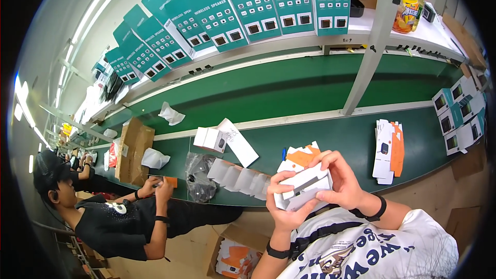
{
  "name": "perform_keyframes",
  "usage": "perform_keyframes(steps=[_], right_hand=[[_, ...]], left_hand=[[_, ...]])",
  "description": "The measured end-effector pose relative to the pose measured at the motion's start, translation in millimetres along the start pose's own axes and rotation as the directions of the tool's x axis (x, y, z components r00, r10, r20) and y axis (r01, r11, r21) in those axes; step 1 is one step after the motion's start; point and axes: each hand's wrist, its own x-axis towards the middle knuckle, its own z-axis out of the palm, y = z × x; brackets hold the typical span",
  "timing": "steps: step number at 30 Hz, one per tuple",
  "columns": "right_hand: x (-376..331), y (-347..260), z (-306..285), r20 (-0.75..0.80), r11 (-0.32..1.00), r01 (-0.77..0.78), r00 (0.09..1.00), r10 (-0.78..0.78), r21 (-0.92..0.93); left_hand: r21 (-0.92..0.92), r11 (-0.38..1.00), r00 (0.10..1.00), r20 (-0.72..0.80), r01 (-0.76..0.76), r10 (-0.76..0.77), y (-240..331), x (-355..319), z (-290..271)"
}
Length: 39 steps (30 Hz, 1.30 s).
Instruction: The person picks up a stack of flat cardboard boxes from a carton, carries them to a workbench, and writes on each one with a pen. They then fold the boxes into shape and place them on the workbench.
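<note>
Both my hands hold a small white box [305,187] above the near edge of the green bench, with its flaps partly raised. My left hand [285,209] grips it from the left and below, fingers closed round it. From the right, my right hand [342,180] has its thumb on the front face and its fingers over the top. Just behind the box lie flattened white and orange cartons [298,157], partly covered by my hands. A blue pen [283,153] is beside them. Left of my hands stands a row of white cardboard dividers [238,176].
A clear plastic bag [200,181], a white box [209,139] and a white sheet [239,143] lie to the left. Flat cartons [383,150] are stacked right. Teal boxes [256,8] line the shelf. A co-worker [116,222] sits left; an open carton [235,253] is below.
</note>
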Motion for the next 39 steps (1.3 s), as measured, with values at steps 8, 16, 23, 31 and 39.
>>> perform_keyframes(steps=[8, 16, 23, 31, 39], right_hand=[[6.7, -8.0, -15.1, 0.274, 0.962, -0.215, 0.948, 0.164, 0.168], [-5.6, 5.0, -12.8, 0.094, 0.885, -0.4, 0.916, 0.389, 0.239], [-13.3, 7.4, 2.5, -0.085, 0.958, -0.275, 0.956, 0.281, 0.076], [-47.0, 20.5, 2.6, -0.207, 0.922, 0.04, 0.97, -0.128, -0.384], [-52.4, 0.1, 4.2, -0.22, 0.918, -0.2, 0.967, 0.129, -0.341]], left_hand=[[-0.038, 0.995, 0.993, -0.066, 0.095, -0.098, 7.7, -5.6, -4.4], [-0.064, 0.983, 0.985, 0.032, 0.172, -0.17, 1.9, -4.7, -1.6], [-0.161, 0.932, 0.929, -0.132, 0.325, -0.347, 3.6, -16.0, 5.6], [-0.054, 0.981, 0.972, -0.13, 0.188, -0.194, -12.5, -30.7, 12.0], [0.067, 0.993, 0.995, -0.032, 0.099, -0.097, -1.4, -32.5, 21.8]])
